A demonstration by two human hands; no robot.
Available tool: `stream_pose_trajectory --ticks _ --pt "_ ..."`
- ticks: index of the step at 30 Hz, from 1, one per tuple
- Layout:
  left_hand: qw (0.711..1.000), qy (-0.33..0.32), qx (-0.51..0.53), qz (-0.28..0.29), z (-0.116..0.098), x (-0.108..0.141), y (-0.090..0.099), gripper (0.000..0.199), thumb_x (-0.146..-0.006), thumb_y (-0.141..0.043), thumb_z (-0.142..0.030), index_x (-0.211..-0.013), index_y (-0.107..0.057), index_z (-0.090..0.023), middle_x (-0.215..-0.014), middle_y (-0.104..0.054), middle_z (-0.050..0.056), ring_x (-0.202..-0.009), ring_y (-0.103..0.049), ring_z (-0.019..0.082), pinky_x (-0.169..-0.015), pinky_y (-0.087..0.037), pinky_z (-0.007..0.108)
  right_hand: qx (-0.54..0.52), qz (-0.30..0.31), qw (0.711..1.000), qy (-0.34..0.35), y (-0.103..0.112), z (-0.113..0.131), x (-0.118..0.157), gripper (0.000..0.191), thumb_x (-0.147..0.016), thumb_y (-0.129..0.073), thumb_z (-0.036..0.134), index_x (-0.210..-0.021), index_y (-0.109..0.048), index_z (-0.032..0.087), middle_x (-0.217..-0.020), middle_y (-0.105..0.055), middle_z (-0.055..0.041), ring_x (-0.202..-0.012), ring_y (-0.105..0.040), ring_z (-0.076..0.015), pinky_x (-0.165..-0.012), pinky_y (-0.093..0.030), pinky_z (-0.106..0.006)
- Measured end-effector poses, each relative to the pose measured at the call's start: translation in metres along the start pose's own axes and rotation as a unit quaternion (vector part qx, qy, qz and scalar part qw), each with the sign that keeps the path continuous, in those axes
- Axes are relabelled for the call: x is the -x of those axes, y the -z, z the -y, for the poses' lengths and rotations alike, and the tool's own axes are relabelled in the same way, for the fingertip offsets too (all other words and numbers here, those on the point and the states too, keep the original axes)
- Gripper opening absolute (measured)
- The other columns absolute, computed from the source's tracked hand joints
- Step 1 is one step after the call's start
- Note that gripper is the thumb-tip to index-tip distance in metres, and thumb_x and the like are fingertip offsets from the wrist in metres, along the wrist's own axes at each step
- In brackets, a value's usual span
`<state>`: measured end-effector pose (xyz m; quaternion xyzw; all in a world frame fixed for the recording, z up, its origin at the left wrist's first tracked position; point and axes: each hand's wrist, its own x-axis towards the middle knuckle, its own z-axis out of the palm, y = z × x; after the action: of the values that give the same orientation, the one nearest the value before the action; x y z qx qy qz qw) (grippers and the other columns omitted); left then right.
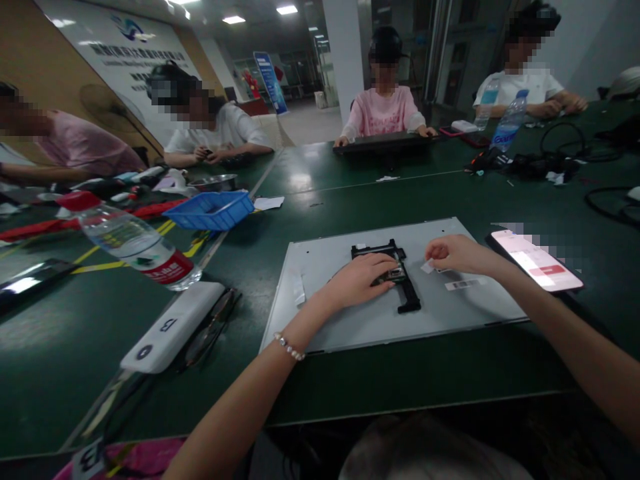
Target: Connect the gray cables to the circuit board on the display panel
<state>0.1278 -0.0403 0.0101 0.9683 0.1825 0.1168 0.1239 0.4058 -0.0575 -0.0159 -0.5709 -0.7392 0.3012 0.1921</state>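
Steadily now: 1 hand on the frame, 1 on the scrap

The black frame lies flat on a pale panel, roughly mid-panel, with a small circuit board showing at the left fingertips. The left hand lies over the frame's left part, its fingers reaching around the board; whether they grip it or merely rest there, I cannot tell. The right hand has its thumb and fingers closed on a small white scrap (tape or label, too small to say), just right of the frame.

For good handling, I would press the frame lightly from above, spare the board, and move the scrap low and slowly with the fingertips, so that it neither creases nor sticks to the barcode label nearby.

Mind the edges: the panel's near side runs close to the table's front edge, and the phone sits just beyond its right end, near the right forearm. To the left are the glasses and white power pack. The most room for moving seems to be ahead, across the green table past the panel's far edge.
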Motion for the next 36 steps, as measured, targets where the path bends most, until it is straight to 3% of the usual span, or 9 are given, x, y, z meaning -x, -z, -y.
stream_pose_trajectory --ticks 8,13,21,28,36 --pt "1.0 0.0 -0.016 -0.005 -0.001 0.0 -0.003 0.035 -0.091 -0.049 -0.026 -0.125 -0.05 -0.019 -0.126 -0.055 0.01 -0.116 -0.051 0.021 -0.099 -0.041 0.04 -0.208 -0.008 0.978 -0.034 -0.01 0.019 0.002 0.021 -0.073 -0.065 0.031 -0.089 -0.069 0.019 -0.087 -0.069 -0.0061 -0.076 -0.064 -0.0167 -0.063 -0.051 -0.028" --pt "0.999 0.011 -0.044 -0.002 -0.005 0.001 -0.003 0.043 -0.091 -0.048 -0.027 -0.133 -0.042 -0.019 -0.127 -0.052 0.01 -0.116 -0.05 0.022 -0.098 -0.041 0.04 -0.251 -0.003 0.967 -0.051 -0.025 0.028 0.0 0.015 -0.072 -0.065 0.027 -0.084 -0.069 0.019 -0.081 -0.068 -0.0048 -0.068 -0.062 -0.0135 -0.064 -0.052 -0.027" --pt "0.992 0.045 -0.116 0.012 -0.02 -0.003 -0.007 0.039 -0.091 -0.044 -0.027 -0.13 -0.045 -0.023 -0.127 -0.049 0.008 -0.116 -0.046 0.023 -0.098 -0.039 0.041 -0.16 -0.045 0.986 -0.006 -0.034 0.027 -0.003 0.016 -0.072 -0.063 0.028 -0.082 -0.069 0.018 -0.077 -0.069 -0.0044 -0.064 -0.063 -0.0153 -0.055 -0.049 -0.026" --pt "0.992 0.052 -0.115 0.0 -0.022 -0.004 -0.011 0.039 -0.089 -0.045 -0.026 -0.128 -0.047 -0.024 -0.127 -0.048 0.008 -0.115 -0.046 0.024 -0.097 -0.039 0.042 -0.074 -0.073 0.993 0.046 -0.031 0.037 0.003 0.013 -0.074 -0.063 0.026 -0.084 -0.07 0.02 -0.078 -0.071 -0.0039 -0.074 -0.065 -0.0181 -0.069 -0.05 -0.031" --pt "0.993 0.046 -0.111 -0.001 -0.021 -0.004 -0.012 0.039 -0.089 -0.044 -0.026 -0.128 -0.047 -0.023 -0.129 -0.047 0.008 -0.116 -0.045 0.025 -0.097 -0.039 0.042 0.011 -0.092 0.994 0.057 -0.031 0.037 0.003 0.016 -0.075 -0.063 0.031 -0.086 -0.071 0.021 -0.09 -0.069 -0.0051 -0.068 -0.062 -0.0167 -0.067 -0.048 -0.032"
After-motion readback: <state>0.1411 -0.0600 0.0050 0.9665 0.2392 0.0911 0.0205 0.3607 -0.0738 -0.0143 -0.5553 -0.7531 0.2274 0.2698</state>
